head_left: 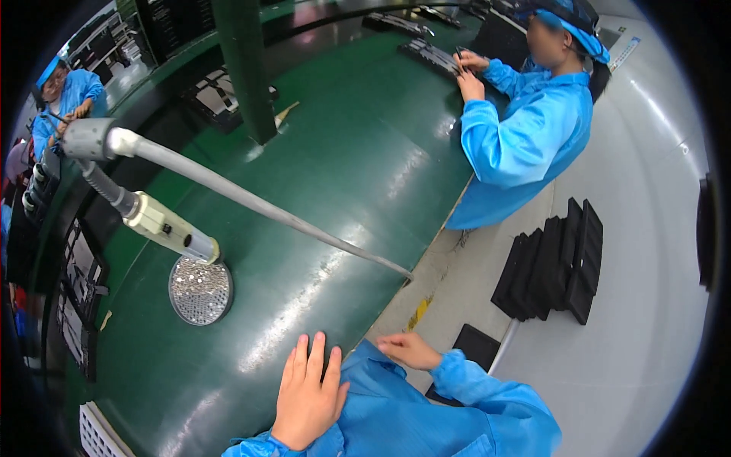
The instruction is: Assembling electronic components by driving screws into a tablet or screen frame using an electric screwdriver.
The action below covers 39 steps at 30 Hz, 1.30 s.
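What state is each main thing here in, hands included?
Left hand: open, palm down, fingers spread
Right hand: fingers partly curled; grip unclear
Round disc: speckled face up
Grey arm: bent, pale end tilted down toward the disc
Black trays: piled together, slightly askew
Co-worker's hand: holding a thin dark tool

Glossy green tabletop (343, 167), grey floor (624, 343).
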### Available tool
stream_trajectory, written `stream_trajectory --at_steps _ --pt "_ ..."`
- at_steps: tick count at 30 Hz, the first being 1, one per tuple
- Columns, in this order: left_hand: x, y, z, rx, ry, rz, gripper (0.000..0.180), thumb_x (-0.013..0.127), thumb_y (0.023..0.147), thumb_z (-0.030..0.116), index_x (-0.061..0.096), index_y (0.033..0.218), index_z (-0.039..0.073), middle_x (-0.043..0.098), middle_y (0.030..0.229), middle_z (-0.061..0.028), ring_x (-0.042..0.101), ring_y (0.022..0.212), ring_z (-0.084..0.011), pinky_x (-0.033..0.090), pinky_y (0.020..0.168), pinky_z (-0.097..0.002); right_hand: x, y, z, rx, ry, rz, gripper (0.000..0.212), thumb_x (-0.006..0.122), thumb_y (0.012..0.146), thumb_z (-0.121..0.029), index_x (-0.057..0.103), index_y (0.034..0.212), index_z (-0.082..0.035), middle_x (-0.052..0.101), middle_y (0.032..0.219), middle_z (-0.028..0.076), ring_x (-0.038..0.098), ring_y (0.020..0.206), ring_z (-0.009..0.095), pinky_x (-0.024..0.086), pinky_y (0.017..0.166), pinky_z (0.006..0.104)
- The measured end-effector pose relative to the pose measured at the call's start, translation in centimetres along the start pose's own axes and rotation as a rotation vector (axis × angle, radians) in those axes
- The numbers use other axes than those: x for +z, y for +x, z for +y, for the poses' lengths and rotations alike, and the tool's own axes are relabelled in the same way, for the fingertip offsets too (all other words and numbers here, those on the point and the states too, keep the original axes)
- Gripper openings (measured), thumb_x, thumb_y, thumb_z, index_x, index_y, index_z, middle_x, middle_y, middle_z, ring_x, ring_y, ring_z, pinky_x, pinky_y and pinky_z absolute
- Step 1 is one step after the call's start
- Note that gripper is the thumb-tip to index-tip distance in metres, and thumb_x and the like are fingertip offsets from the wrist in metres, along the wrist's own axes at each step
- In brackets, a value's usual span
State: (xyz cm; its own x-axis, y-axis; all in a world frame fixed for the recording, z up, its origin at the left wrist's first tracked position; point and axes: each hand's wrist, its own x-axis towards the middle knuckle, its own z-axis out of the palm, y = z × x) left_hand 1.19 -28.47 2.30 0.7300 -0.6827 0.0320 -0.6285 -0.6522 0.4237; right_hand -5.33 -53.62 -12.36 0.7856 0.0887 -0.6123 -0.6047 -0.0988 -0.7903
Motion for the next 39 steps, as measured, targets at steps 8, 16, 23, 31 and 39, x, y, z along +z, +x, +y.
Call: stream_trajectory --at_steps 8,16,23,31,39 --pt "-5.3 -7.6 -3.3 -0.221 -0.094 0.103 0.050 0.068 0.082 0.015 0.052 0.127 0.002 0.039 0.139 -0.0298 0.040 0.126 -0.0490 0.037 0.103 -0.0501 -8.7 -2.7 -20.7 -0.843 0.045 0.137 0.026 0.056 0.092 -0.003 0.059 0.116 0.006 0.066 0.093 0.017 0.067 0.076 0.023 0.055 0.063 0.0303" --pt "-13.8 -13.1 -23.2 -0.531 0.417 0.479 0.042 0.068 0.076 0.009 0.058 0.116 -0.002 0.053 0.125 -0.0233 0.053 0.115 -0.0398 0.046 0.097 -0.0417 -15.1 17.6 -31.1 -0.740 -0.034 0.323 0.021 0.056 0.095 -0.014 0.057 0.106 0.004 0.064 0.086 0.010 0.063 0.066 0.015 0.054 0.060 0.0253" --pt "-19.4 -14.9 -37.7 -0.782 0.559 0.247 0.068 0.083 0.063 0.022 0.055 0.122 0.002 0.054 0.120 -0.0206 0.054 0.111 -0.0381 0.047 0.095 -0.0405 -16.2 26.8 -31.6 -0.650 -0.409 0.638 0.040 0.057 0.095 -0.036 0.053 0.070 -0.005 0.048 0.048 0.003 0.047 0.037 0.012 0.034 0.034 0.0267" --pt "-22.7 -14.6 -40.4 -0.729 0.418 0.039 0.070 0.083 0.058 0.032 0.057 0.114 0.000 0.061 0.106 -0.0210 0.060 0.098 -0.0394 0.050 0.087 -0.0429 -20.5 29.8 -30.0 -0.769 -0.770 0.901 0.059 0.058 0.091 -0.048 0.058 0.058 0.000 0.050 0.049 0.008 0.051 0.047 0.018 0.041 0.049 0.0356" --pt "-19.0 -15.2 -40.6 -0.748 0.898 0.487 0.052 0.064 0.061 0.006 0.053 0.110 -0.004 0.060 0.105 -0.0214 0.059 0.093 -0.0357 0.047 0.086 -0.0404 -20.2 28.6 -30.6 -0.668 -0.717 0.692 0.017 0.055 0.088 -0.011 0.062 0.080 0.002 0.058 0.063 0.008 0.054 0.057 0.017 0.042 0.055 0.0335"
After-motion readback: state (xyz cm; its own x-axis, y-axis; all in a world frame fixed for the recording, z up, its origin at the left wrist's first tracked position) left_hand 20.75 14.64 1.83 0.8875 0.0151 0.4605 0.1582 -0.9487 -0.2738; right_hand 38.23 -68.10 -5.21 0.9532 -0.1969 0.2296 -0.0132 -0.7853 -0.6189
